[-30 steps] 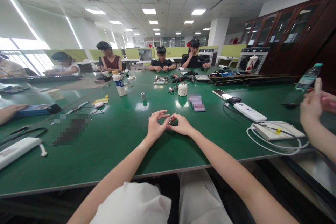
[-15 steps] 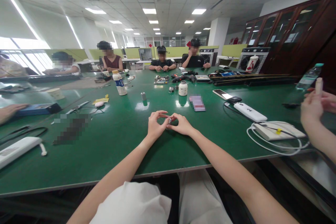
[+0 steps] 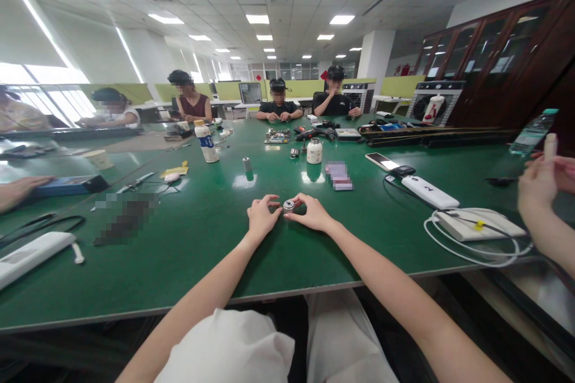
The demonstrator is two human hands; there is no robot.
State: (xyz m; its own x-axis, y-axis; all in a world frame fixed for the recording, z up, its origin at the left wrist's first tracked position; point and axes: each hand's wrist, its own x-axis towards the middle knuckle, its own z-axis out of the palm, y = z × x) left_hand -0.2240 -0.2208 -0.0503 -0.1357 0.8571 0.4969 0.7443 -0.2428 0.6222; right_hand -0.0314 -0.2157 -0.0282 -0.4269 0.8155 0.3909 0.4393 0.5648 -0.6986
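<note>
My two hands meet on the green table [image 3: 215,221] a little in front of me. Between them sits a small round silver metal part [image 3: 288,204]. My right hand [image 3: 313,213] pinches this part with thumb and forefinger. My left hand [image 3: 263,216] lies just left of it, fingers curled, its fingertips close to or touching the part. Both forearms stretch out from the table's near edge.
A white jar [image 3: 314,151], a small grey cylinder [image 3: 246,164] and a white bottle [image 3: 206,142] stand farther back. Right: a phone [image 3: 380,161], a white power bank [image 3: 433,192], a coiled white cable [image 3: 476,236], a co-worker's hands [image 3: 541,182]. Several people sit around the table.
My left hand's raised, ringed fingers have curled down toward the table. The small silver part now shows plainly between my hands. The view has shifted slightly.
</note>
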